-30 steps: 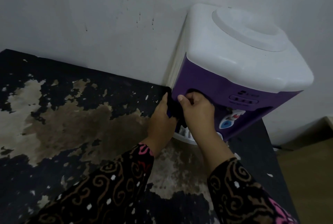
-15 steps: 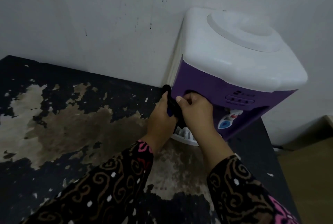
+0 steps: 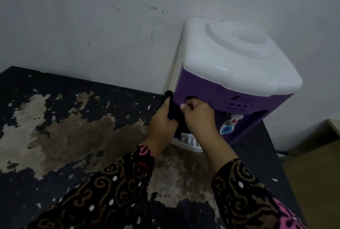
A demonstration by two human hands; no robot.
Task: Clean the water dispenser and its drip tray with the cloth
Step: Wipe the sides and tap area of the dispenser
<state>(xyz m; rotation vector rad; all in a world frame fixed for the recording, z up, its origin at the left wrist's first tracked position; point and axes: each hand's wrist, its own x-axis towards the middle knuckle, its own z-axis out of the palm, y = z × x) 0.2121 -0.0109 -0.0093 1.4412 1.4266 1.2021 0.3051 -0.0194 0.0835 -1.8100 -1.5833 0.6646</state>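
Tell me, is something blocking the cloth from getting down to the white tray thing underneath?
Nothing visible blocks it. The left hand and right hand hold the cloth at the front corner of the dispenser, and the drip tray sits right below. The right wrist just hides part of the tray.

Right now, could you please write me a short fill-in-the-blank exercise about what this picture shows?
1. The water dispenser has a white top and a ____ front.
2. The left hand and the right hand both grip the cloth, just above the ____ drip tray.
3. The dispenser stands on a peeling ____ table.

Missing words: purple; white; black.
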